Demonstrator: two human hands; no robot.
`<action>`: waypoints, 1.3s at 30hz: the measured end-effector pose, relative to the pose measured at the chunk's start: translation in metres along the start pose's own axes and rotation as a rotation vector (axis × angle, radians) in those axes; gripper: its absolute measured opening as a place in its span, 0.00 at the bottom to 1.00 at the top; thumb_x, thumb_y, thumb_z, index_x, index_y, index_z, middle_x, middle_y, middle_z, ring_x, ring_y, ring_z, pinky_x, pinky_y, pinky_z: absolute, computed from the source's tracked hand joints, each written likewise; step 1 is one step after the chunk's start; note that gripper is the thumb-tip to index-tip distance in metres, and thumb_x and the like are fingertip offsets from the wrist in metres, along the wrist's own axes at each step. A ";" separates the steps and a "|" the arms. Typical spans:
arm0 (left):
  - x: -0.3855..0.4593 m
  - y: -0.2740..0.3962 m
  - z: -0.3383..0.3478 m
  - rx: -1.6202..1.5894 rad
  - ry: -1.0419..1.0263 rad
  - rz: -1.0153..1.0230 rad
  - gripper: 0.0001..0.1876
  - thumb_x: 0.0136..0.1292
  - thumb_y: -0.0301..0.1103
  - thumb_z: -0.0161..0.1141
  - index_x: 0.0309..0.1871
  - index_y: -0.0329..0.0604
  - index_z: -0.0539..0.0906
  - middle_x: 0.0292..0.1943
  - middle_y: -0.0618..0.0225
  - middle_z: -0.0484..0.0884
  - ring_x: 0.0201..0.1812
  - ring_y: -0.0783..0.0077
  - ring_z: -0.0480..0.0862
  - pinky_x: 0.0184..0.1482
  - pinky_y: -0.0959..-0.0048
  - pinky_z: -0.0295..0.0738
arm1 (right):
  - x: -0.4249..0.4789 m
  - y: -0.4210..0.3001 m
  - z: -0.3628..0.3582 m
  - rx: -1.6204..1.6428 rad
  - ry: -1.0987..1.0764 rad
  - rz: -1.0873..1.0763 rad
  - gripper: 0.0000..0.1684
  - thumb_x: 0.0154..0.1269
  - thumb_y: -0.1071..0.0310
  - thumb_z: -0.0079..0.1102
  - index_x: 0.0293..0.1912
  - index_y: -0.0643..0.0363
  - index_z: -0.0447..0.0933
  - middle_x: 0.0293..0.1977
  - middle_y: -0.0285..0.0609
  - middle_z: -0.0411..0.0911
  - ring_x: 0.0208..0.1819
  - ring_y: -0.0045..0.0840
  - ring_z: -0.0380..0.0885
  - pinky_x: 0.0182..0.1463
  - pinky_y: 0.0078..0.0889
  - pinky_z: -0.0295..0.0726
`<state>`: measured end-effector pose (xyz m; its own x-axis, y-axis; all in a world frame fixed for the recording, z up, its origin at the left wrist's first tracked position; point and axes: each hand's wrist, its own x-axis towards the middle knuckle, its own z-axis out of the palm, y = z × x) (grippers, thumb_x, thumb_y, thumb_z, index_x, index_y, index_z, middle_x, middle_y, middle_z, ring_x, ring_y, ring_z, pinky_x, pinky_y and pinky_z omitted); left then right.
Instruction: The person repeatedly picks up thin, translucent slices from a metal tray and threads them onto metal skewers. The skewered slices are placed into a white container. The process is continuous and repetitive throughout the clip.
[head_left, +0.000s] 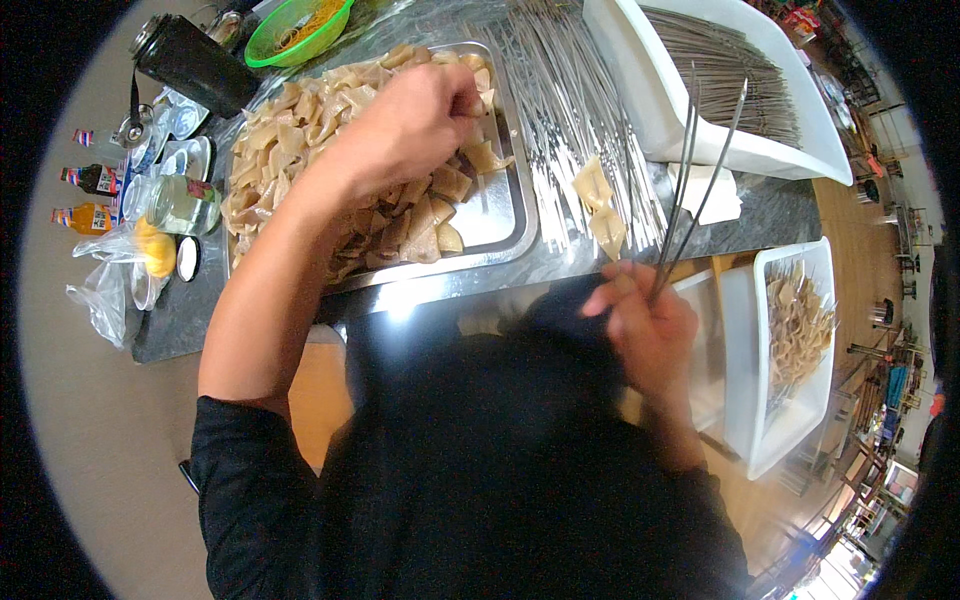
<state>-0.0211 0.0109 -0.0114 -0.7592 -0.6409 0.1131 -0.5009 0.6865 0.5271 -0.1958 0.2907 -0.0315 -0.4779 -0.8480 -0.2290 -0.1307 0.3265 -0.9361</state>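
Note:
My left hand (424, 124), its fingers curled, is over a steel tray (491, 217) heaped with flat, pale brown food pieces (420, 217). Whether its fingertips pinch a piece cannot be seen. Near the table's front edge, my right hand (645, 315) is closed on several thin metal skewers (697, 172) that point up and away. One skewer in that hand carries folded pieces of the same food (598, 202). Beyond it, loose metal skewers (562, 112) lie side by side on the dark marbled table (772, 217), right of the tray.
A white bin (750, 139) of skewers stands at the back right, a folded white cloth or paper (705, 195) beside it. Lower right, another white bin (739, 360) holds loaded skewers. A green basket (300, 52), dark jar (195, 67), glass jar (180, 204) and bottles (94, 180) are leftward.

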 end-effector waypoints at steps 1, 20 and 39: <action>-0.002 -0.002 -0.002 -0.097 0.034 -0.006 0.06 0.61 0.28 0.64 0.35 0.34 0.80 0.38 0.58 0.88 0.41 0.63 0.87 0.47 0.63 0.81 | 0.000 -0.001 0.000 0.000 -0.012 0.023 0.15 0.80 0.62 0.52 0.52 0.62 0.81 0.30 0.32 0.86 0.23 0.10 0.69 0.31 0.17 0.71; -0.053 0.044 0.006 -1.525 0.166 -0.235 0.11 0.74 0.28 0.59 0.54 0.32 0.77 0.55 0.44 0.84 0.56 0.52 0.87 0.60 0.60 0.84 | -0.004 0.008 0.010 -0.225 -0.158 -0.059 0.16 0.78 0.63 0.50 0.53 0.63 0.80 0.31 0.39 0.87 0.34 0.28 0.86 0.43 0.29 0.82; -0.056 0.049 0.008 -1.521 0.221 -0.236 0.11 0.74 0.26 0.57 0.56 0.30 0.75 0.55 0.45 0.84 0.54 0.54 0.88 0.55 0.66 0.87 | -0.009 0.003 0.007 -0.238 -0.232 -0.190 0.17 0.78 0.62 0.51 0.51 0.65 0.80 0.32 0.42 0.87 0.37 0.30 0.87 0.45 0.32 0.83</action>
<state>-0.0067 0.0833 0.0013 -0.5843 -0.8102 -0.0476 0.3854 -0.3286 0.8623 -0.1863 0.2964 -0.0337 -0.2202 -0.9657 -0.1377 -0.4091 0.2195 -0.8857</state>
